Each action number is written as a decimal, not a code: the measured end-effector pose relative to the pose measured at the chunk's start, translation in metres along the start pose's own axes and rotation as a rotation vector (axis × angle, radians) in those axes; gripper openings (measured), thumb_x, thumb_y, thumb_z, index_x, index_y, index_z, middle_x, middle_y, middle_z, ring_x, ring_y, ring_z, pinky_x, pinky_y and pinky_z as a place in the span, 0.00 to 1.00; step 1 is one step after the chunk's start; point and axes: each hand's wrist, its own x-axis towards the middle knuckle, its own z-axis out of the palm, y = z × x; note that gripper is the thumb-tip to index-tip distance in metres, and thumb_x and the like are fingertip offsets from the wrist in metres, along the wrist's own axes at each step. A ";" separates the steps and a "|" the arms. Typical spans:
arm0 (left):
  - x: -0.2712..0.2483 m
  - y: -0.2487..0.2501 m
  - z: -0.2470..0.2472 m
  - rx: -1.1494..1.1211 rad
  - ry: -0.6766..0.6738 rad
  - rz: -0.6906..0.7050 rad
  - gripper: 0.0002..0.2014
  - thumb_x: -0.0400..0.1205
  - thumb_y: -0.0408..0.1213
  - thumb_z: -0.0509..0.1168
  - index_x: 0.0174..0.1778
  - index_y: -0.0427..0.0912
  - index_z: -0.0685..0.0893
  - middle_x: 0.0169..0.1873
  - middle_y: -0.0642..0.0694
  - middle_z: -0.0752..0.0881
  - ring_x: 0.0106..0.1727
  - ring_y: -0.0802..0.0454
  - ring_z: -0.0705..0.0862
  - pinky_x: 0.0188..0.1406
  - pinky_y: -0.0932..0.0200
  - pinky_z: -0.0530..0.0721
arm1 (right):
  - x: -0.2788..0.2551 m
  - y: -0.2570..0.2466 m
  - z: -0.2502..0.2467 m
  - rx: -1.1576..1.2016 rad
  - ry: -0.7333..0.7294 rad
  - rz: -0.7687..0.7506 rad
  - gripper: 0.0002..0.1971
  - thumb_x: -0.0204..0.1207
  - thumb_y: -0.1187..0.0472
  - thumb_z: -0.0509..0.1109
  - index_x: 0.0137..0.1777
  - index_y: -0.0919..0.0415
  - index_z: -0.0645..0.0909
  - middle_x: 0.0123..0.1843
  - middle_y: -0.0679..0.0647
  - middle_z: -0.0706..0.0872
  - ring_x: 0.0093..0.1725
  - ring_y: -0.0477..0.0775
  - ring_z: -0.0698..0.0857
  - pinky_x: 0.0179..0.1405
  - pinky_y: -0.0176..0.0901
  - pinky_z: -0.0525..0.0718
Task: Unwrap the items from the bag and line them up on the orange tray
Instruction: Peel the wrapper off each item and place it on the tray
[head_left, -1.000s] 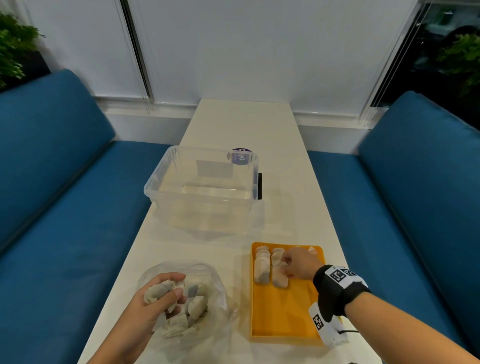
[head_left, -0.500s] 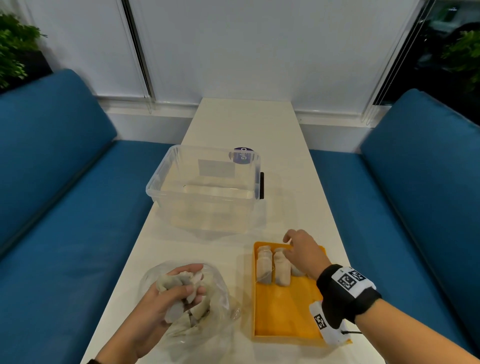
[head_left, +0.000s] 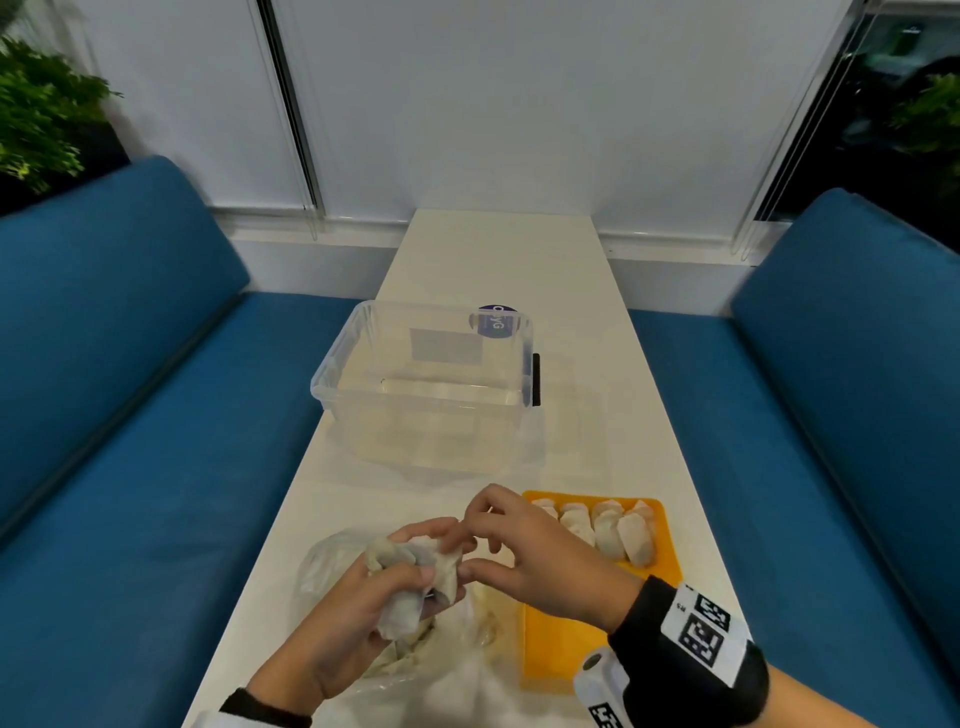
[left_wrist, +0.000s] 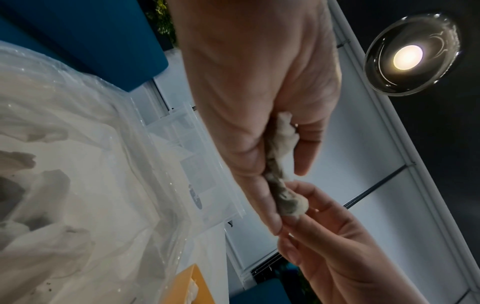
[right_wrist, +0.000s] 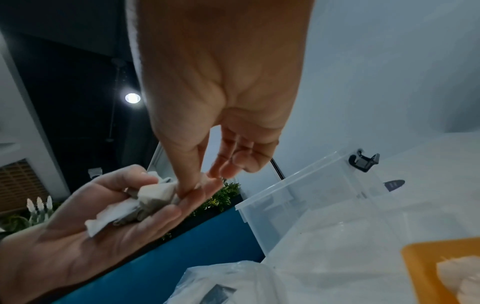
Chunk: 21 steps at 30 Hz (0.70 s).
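My left hand (head_left: 384, 597) holds a crumpled pale wrapped item (head_left: 415, 577) above the clear plastic bag (head_left: 457, 670) at the table's near left. My right hand (head_left: 498, 551) has come beside it and pinches the item's right end between thumb and fingertips. In the left wrist view the twisted wrapped item (left_wrist: 281, 174) runs between both hands. In the right wrist view the wrapped item (right_wrist: 148, 199) lies across my left palm with my right thumb on it. The orange tray (head_left: 561, 639) at the near right carries several pale unwrapped items (head_left: 602, 530) in a row along its far end.
A clear plastic tub (head_left: 426, 384) with a purple sticker stands in the middle of the narrow white table (head_left: 498, 260). Blue sofas (head_left: 130, 415) flank the table on both sides. More wrapped pieces show inside the bag (left_wrist: 52, 185).
My right hand left the row on the tray and moved left to meet my left hand. My left hand lifted a wrapped item up out of the bag.
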 end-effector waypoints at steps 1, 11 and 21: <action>-0.001 0.000 -0.001 0.004 0.002 -0.004 0.32 0.61 0.35 0.71 0.65 0.37 0.79 0.59 0.33 0.86 0.57 0.39 0.87 0.53 0.52 0.87 | 0.000 0.000 0.000 0.012 0.009 0.001 0.11 0.77 0.54 0.70 0.59 0.49 0.83 0.46 0.32 0.68 0.43 0.31 0.71 0.45 0.22 0.70; -0.003 0.001 0.000 0.013 -0.022 -0.013 0.24 0.70 0.28 0.62 0.64 0.34 0.78 0.55 0.27 0.86 0.56 0.31 0.86 0.52 0.49 0.88 | -0.009 -0.006 -0.008 0.133 0.053 0.013 0.05 0.80 0.55 0.67 0.51 0.54 0.83 0.52 0.47 0.83 0.52 0.43 0.80 0.48 0.35 0.82; 0.002 -0.002 -0.003 -0.046 0.049 -0.030 0.21 0.68 0.30 0.66 0.59 0.32 0.82 0.53 0.26 0.86 0.48 0.37 0.87 0.48 0.47 0.89 | -0.012 -0.008 -0.010 0.322 0.114 0.116 0.05 0.82 0.58 0.64 0.46 0.46 0.76 0.48 0.44 0.85 0.47 0.43 0.84 0.47 0.42 0.85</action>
